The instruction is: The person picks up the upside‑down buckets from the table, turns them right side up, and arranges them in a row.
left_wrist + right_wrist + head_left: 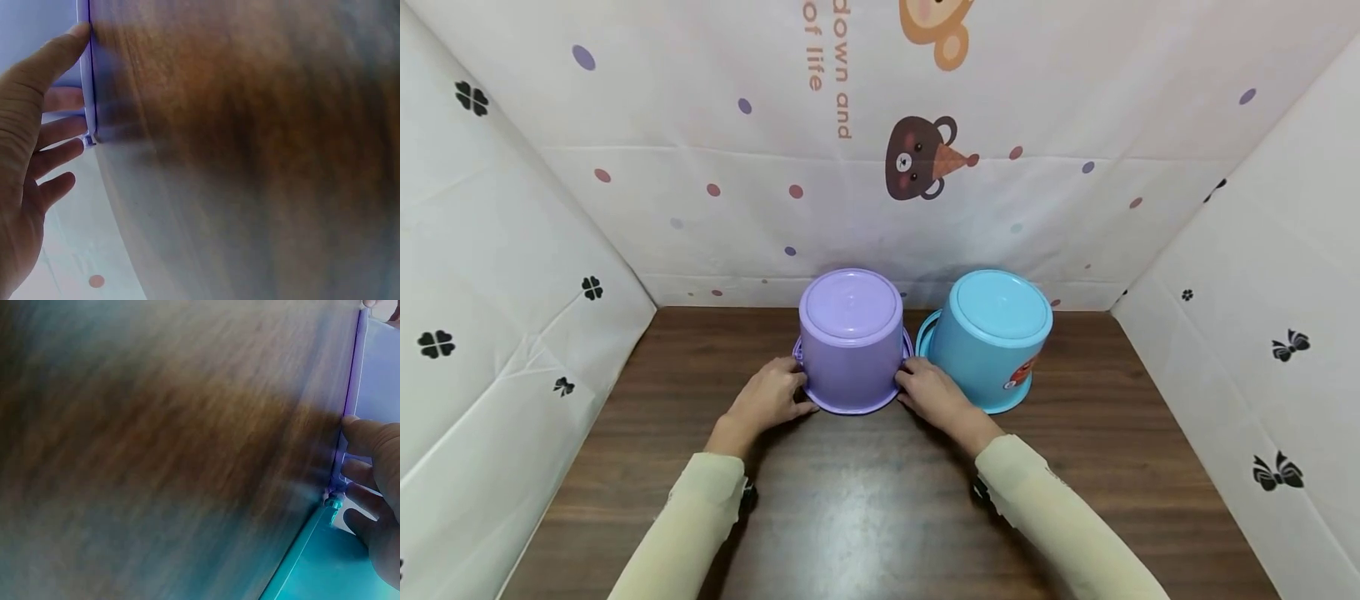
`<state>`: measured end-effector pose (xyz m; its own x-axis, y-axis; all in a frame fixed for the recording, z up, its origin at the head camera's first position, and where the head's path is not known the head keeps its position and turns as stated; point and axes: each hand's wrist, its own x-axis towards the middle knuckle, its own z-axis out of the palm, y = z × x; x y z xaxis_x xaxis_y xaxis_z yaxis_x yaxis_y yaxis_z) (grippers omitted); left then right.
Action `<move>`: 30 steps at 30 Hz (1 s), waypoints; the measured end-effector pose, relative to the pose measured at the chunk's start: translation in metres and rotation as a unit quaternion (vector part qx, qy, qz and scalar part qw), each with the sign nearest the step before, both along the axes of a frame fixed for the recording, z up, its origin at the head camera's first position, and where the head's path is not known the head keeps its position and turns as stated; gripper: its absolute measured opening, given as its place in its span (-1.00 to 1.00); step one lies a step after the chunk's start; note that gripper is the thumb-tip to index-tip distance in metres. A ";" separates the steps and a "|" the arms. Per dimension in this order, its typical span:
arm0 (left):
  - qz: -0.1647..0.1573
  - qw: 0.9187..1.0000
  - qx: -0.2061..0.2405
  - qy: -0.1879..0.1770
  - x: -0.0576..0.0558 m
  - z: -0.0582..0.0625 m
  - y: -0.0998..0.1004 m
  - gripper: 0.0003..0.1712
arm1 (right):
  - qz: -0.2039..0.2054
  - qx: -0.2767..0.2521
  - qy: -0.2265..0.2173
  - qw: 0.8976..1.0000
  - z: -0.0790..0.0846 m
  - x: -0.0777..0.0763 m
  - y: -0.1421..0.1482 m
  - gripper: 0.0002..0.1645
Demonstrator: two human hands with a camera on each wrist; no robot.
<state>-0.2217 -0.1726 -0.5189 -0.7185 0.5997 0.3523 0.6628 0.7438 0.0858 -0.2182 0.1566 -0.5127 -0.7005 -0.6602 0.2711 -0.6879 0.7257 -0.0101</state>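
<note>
A purple bucket (851,350) stands upside down on the table, its base facing up. My left hand (769,393) holds it low on the left side; in the left wrist view the thumb (59,53) lies at the rim (87,81) with the fingers spread along it. On the opposite side my right hand (934,392) grips the same rim, thumb and fingertips right at the edge in the right wrist view. A light blue bucket (992,350), also upside down, sits just right of the purple one, close beside my right hand.
The wooden table (850,517) runs up to a white printed cloth (700,242) at the back. White cloth walls (497,317) close in both sides. A red label (1021,373) marks the blue bucket, whose handle (927,327) sticks out toward the purple bucket.
</note>
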 end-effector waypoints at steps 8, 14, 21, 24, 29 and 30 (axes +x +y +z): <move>-0.018 0.999 -0.005 0.029 -0.001 -0.001 -0.003 -0.58 | -0.006 -0.005 -0.002 1.000 -0.001 -0.001 -0.003 -0.84; -0.021 1.000 0.001 0.020 -0.001 -0.001 -0.003 -0.75 | -0.008 -0.011 0.008 1.000 0.002 -0.002 -0.005 -0.94; -0.017 0.999 -0.002 0.037 -0.002 0.001 0.000 -0.84 | -0.005 -0.004 0.046 0.999 0.000 -0.005 -0.005 -0.86; -0.019 0.998 -0.018 0.049 -0.003 0.002 0.000 -0.82 | 0.001 0.009 0.070 0.998 0.000 -0.006 -0.005 -0.86; -0.021 0.997 -0.050 0.061 -0.002 0.003 -0.001 -0.77 | 0.014 0.031 0.096 0.995 -0.001 -0.008 -0.002 -0.89; -0.021 0.996 -0.054 0.062 -0.002 0.003 -0.001 -0.76 | 0.015 0.035 0.098 0.994 0.000 -0.007 -0.001 -0.90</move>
